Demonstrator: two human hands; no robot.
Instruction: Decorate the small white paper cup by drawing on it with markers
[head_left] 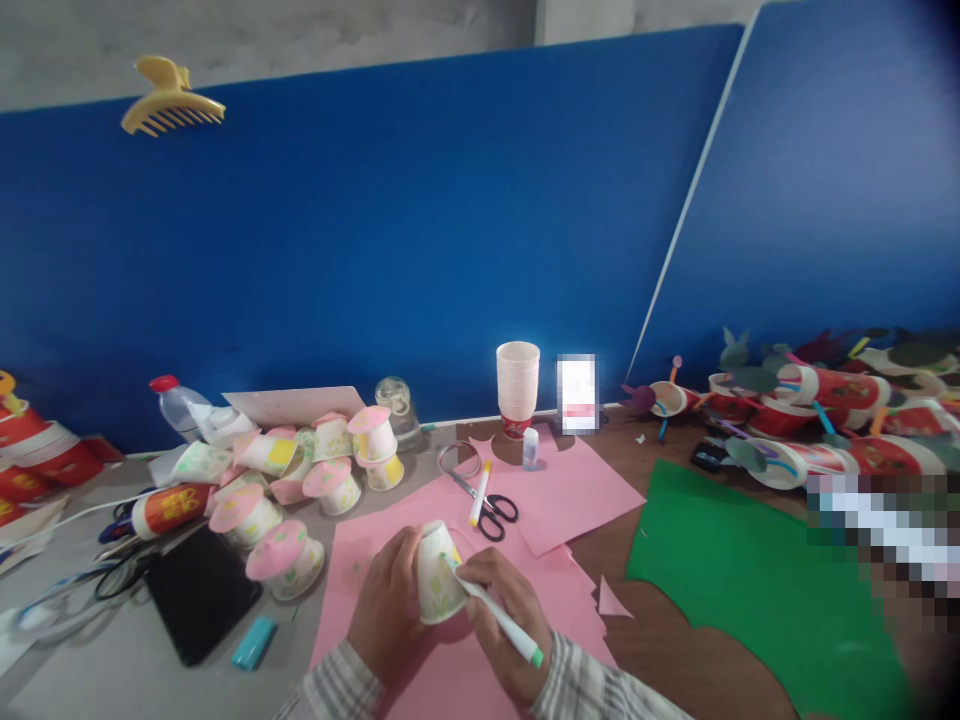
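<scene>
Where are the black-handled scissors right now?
In the head view, the black-handled scissors lie on pink paper, beyond the right hand, beside a yellow-and-white marker.

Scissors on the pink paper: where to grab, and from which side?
I'd take the scissors by the black handle loops, coming from the near right with the right hand once it puts down its marker. The loops face the wearer and splay open, while the blades point away to the left, with the yellow marker lying across them.
</scene>
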